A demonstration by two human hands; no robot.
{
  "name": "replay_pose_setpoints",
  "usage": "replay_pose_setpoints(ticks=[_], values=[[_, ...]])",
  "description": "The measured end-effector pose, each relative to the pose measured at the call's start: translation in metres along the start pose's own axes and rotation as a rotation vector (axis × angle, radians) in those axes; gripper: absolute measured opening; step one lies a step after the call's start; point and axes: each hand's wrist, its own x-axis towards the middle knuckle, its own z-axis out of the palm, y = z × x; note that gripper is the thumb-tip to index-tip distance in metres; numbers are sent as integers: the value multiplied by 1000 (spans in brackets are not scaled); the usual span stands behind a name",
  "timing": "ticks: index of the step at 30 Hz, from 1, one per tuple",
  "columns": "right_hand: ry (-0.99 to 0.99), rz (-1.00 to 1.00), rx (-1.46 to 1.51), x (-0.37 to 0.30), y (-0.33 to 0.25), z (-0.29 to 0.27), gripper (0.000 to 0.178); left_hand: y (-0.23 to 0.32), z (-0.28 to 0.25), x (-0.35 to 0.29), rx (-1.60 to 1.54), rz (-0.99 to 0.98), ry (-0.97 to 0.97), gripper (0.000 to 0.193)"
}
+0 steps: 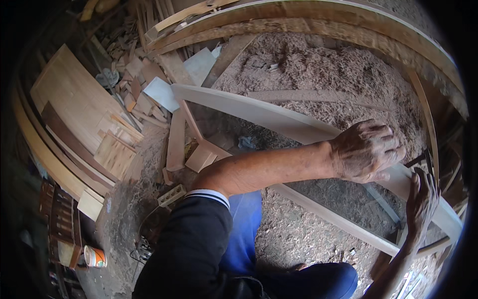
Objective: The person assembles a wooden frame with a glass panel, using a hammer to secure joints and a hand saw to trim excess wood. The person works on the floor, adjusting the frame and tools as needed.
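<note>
A long pale wooden board runs slantwise from the middle left to the far right, forming the upper side of a wooden frame. My left arm reaches across to the right, and my left hand is over the board with its fingers curled; what they hold, if anything, is hidden. Beside it, my right hand lies against the board near its right end, fingers stretched out. A dark metal piece, perhaps a clamp, shows just beyond those fingertips. The frame's lower rail passes below my left forearm.
Wood shavings cover the ground beyond the board, with thick timber beams at the back. Offcuts lie heaped at the far left. Panels lean at left, above an orange-and-white tub. A wooden block sits near my elbow.
</note>
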Motion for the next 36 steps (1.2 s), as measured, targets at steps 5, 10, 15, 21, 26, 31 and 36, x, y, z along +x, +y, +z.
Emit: replay_pose_setpoints(ticks=[5, 10, 15, 21, 26, 31, 36], values=[[-185, 96, 13, 6, 20, 6, 40, -68, -88, -172, 42, -380, 138, 35], [-326, -77, 105, 36, -51, 14, 50, -111, -148, -356, -68, -1316, 611, 15], [-339, -268, 163, 75, -155, 48, 68, -147, -161, -454, -121, -1450, 886, 30], [-353, -236, 91, 88, -185, 63, 66, -179, -175, -476, -532, -1437, 949, 54], [-344, -207, 150, 83, -174, 68, 66, -197, -184, -470, -529, -1499, 952, 56], [-272, -258, 109, 80, -168, 70, 67, -199, -179, -480, -333, -1533, 829, 60], [-263, -258, 74, 79, -164, 72, 67, -192, -162, -495, -160, -1495, 776, 63]])
